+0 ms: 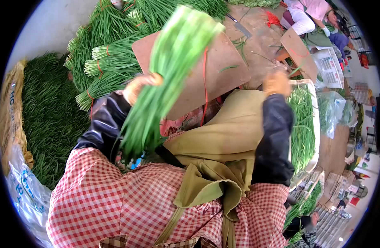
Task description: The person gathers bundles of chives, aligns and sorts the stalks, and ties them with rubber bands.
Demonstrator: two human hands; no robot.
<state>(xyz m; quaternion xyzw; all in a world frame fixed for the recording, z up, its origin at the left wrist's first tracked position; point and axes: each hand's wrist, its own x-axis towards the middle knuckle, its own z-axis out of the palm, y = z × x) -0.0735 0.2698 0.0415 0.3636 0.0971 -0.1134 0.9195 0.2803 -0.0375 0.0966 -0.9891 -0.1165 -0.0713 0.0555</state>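
Note:
My left hand [142,86], in a tan glove, is closed around a large loose bunch of long green stalks [171,70], blurred by motion, pale ends up and dark leaf tips down. The bunch hangs over a brown board [194,78] with a red string [205,87] across it. On the right, my right hand [276,84], also gloved and blurred, is beside the board near the white crate; its fingers are smeared and what they hold, if anything, cannot be made out.
Tied green bunches [111,62] are piled at the upper left, with a sack of greens [53,120] below. A knife [239,27] lies beyond the board. A white crate [316,124] of greens stands right. Another person [301,18] sits at the upper right.

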